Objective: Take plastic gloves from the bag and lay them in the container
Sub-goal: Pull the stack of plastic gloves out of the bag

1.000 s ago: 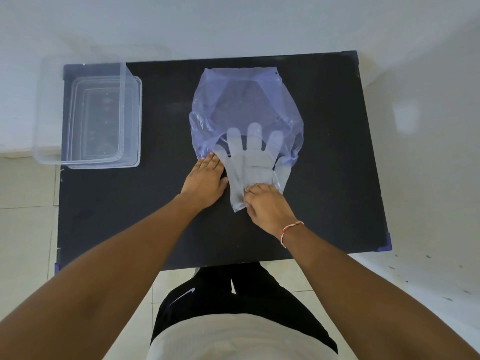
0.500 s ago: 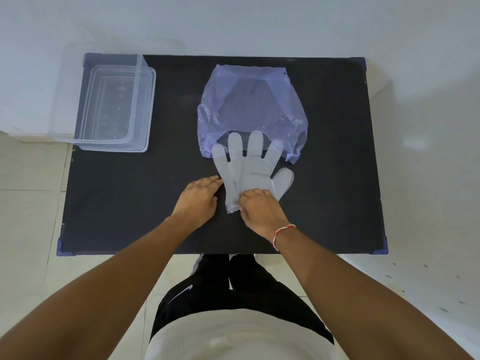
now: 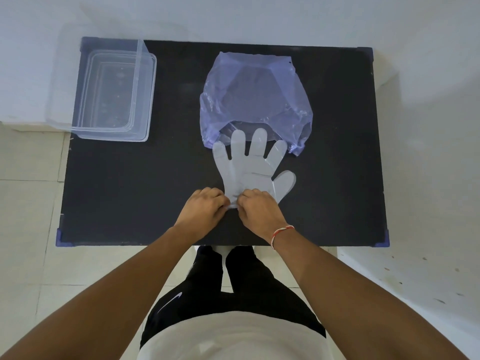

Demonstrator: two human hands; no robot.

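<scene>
We note the left hand (image 3: 205, 211) and right hand (image 3: 257, 211) pinching the glove (image 3: 249, 172) cuff near the counter's (image 3: 130, 203) front edge, apparently to separate layers; fingertips overlap the bag (image 3: 255, 100) mouth.

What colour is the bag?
Translucent purple-blue bag, seen in the head view.

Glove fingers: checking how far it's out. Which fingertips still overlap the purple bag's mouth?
The clear plastic glove's three middle fingertips overlap the purple plastic bag; its thumb lies clear.
</scene>
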